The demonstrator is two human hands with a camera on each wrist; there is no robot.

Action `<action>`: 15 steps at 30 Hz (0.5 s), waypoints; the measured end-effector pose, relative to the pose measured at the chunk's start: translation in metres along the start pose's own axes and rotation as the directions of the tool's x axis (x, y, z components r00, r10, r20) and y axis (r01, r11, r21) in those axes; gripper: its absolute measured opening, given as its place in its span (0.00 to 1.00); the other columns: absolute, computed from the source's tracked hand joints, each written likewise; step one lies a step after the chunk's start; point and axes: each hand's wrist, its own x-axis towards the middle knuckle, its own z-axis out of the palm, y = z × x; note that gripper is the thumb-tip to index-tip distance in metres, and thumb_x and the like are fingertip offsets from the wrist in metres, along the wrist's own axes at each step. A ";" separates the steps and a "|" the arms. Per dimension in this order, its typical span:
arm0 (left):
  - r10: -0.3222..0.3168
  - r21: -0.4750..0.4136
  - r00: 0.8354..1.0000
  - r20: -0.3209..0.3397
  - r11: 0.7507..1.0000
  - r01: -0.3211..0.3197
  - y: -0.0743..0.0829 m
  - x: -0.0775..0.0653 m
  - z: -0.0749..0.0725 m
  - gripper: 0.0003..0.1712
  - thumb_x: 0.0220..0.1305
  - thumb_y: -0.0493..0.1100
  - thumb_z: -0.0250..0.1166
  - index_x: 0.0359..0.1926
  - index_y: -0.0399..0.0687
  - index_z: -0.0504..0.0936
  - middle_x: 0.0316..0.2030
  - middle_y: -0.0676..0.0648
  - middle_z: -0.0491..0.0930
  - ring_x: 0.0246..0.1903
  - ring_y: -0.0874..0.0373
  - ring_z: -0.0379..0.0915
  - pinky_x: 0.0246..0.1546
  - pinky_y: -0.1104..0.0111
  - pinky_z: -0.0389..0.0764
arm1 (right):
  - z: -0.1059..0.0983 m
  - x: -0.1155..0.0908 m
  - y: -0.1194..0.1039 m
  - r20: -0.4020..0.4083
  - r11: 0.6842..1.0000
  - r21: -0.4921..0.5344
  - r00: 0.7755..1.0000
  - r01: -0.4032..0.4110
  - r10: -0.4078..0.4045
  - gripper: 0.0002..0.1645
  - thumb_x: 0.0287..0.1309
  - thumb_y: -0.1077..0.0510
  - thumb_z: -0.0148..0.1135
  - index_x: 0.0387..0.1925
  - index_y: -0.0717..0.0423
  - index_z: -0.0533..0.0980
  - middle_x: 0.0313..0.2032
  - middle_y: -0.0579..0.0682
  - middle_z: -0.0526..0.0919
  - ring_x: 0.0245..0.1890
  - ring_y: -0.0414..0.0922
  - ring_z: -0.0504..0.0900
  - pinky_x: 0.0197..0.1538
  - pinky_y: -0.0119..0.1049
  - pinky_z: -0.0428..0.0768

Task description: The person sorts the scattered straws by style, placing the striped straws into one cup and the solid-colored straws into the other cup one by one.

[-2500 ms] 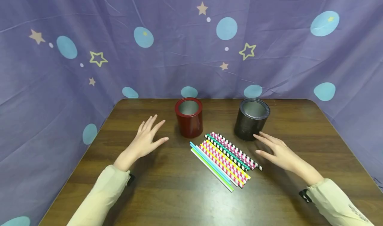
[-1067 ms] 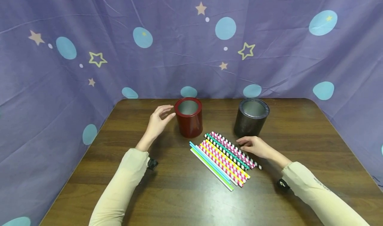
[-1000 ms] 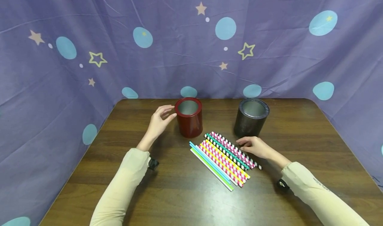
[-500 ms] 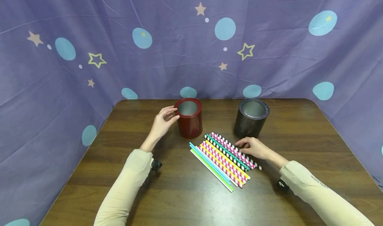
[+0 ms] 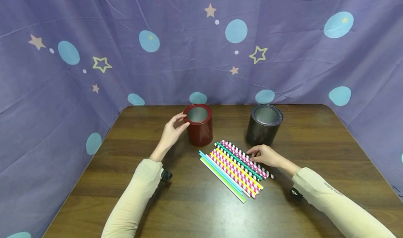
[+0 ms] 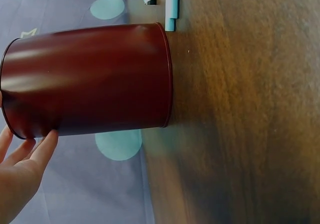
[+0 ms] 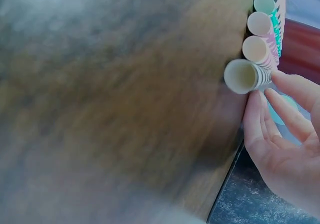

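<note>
In the head view my left hand (image 5: 171, 132) reaches a dark red canister (image 5: 200, 134) that stands upright with its top open. The left wrist view has the fingertips touching the canister's side near its rim. My right hand (image 5: 267, 156) is over the outer edge of a row of paper straws (image 5: 234, 169). Its thumb and fingertips pinch the outermost black-and-white striped straw (image 7: 242, 77), which lies slantwise on the table beside pink, green, yellow, blue and white ones. A black canister (image 5: 262, 133) stands upright behind the right hand, its top open too.
The brown wooden table (image 5: 195, 217) has its back edge against a purple curtain (image 5: 195, 45) printed with stars and blue spots. Black wrist straps (image 5: 166, 176) show at the cuffs of both light sleeves (image 5: 135, 192).
My left hand has moved right from the bare table to the red canister. The right hand has moved left and down from beside the black canister to the outermost straw. Both canisters stay put.
</note>
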 end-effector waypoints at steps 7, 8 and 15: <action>0.002 0.019 1.000 0.003 1.000 -0.002 -0.001 -0.001 0.000 0.20 0.55 0.29 0.59 0.49 0.23 0.68 0.57 0.31 0.62 0.55 0.39 0.61 0.54 0.50 0.64 | 0.000 0.002 -0.003 0.018 1.000 -0.018 1.000 -0.024 0.025 0.13 0.49 0.66 0.60 0.39 0.68 0.76 0.23 0.46 0.75 0.20 0.36 0.69 0.23 0.27 0.71; 0.000 0.023 1.000 0.002 1.000 0.000 -0.001 -0.001 0.000 0.20 0.56 0.29 0.59 0.49 0.23 0.68 0.57 0.31 0.63 0.55 0.39 0.62 0.54 0.50 0.64 | 0.000 0.002 -0.003 0.020 0.999 -0.026 1.000 -0.019 0.020 0.13 0.49 0.65 0.60 0.39 0.68 0.76 0.23 0.46 0.75 0.20 0.36 0.69 0.23 0.27 0.70; -0.013 0.035 1.000 0.000 0.999 0.013 -0.001 -0.001 0.000 0.20 0.56 0.31 0.59 0.49 0.25 0.69 0.57 0.33 0.63 0.54 0.41 0.63 0.54 0.54 0.66 | 0.000 0.005 -0.005 0.016 0.999 -0.053 1.000 0.011 -0.011 0.15 0.47 0.66 0.61 0.39 0.71 0.75 0.20 0.46 0.74 0.18 0.35 0.67 0.21 0.27 0.70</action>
